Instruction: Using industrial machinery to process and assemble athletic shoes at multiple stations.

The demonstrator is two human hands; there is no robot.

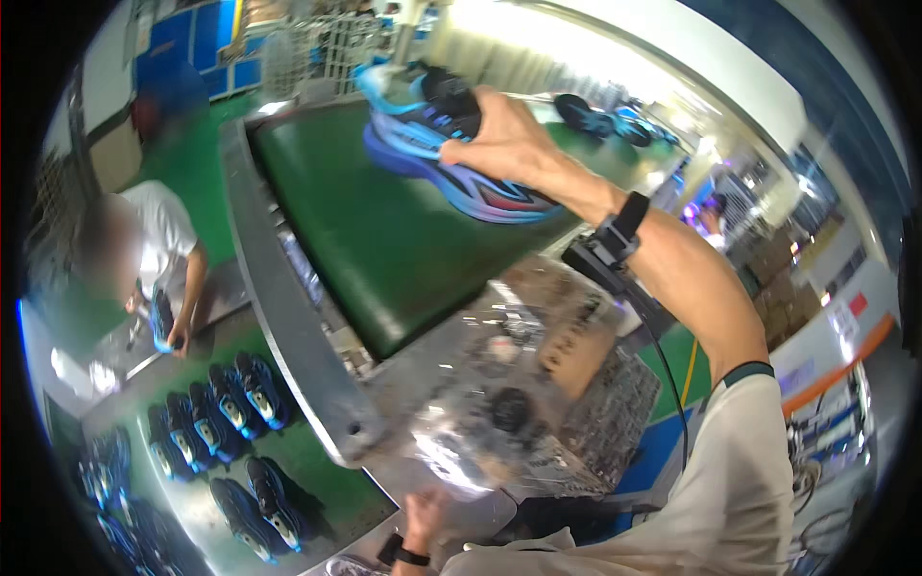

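My right hand [509,139] reaches far forward over the green conveyor belt [346,230], its fingers closed round a blue running shoe [408,125] with black parts and a purple-blue sole. The grip covers part of the shoe's upper, and I cannot tell whether a second shoe is held along with it. Low in the picture, my left hand [424,518] is near the metal end of the conveyor, below a clear plastic wrapping [461,451]. Motion blurs its fingers, and no held thing can be made out there.
Several blue-black shoes [206,422] stand in rows on a lower green surface at left. Beside it, a co-worker [163,240] holds a shoe. More shoes [595,120] lie farther along the belt. A plastic-covered box [595,422] stands by the conveyor's metal frame [279,317].
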